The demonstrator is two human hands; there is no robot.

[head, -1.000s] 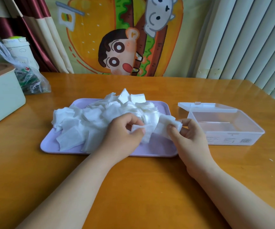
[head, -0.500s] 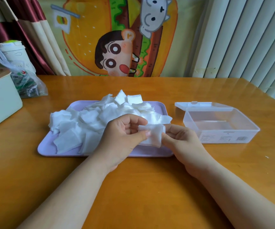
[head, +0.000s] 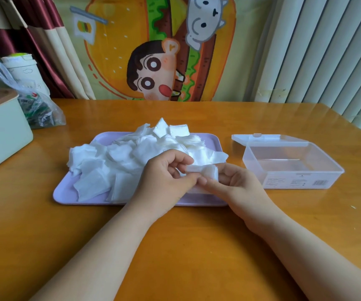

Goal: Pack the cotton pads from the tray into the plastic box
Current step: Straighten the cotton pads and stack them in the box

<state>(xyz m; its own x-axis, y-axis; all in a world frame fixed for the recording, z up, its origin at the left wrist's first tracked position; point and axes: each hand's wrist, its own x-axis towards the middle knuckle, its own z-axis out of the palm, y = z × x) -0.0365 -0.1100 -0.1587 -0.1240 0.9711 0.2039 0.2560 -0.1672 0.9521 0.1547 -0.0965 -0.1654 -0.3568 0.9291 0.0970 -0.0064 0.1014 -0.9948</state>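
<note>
Possibly the cotton pads [head: 205,171], pinched between the left hand [head: 164,177] and right hand [head: 238,185] over the tray's [head: 66,192] five o'clock corner, slip or crumple on the way to the box [head: 294,181] at three o'clock. The heap [head: 121,159] on the tray is thin, soft white squares, loosely jumbled.

the bench [head: 45,235] is orange-brown wood with a smooth, glossy varnish that mirrors the light. the cotton pads [head: 118,161] are soft, white and matt, with a fuzzy fibrous face and frayed edges. the tray [head: 66,192] under them looks like smooth lilac plastic with a dull sheen. the plastic box [head: 292,168] is clear, glossy plastic with a paper label on its front wall. a thin, crinkled plastic bag [head: 38,109] shines at the far left.
</note>
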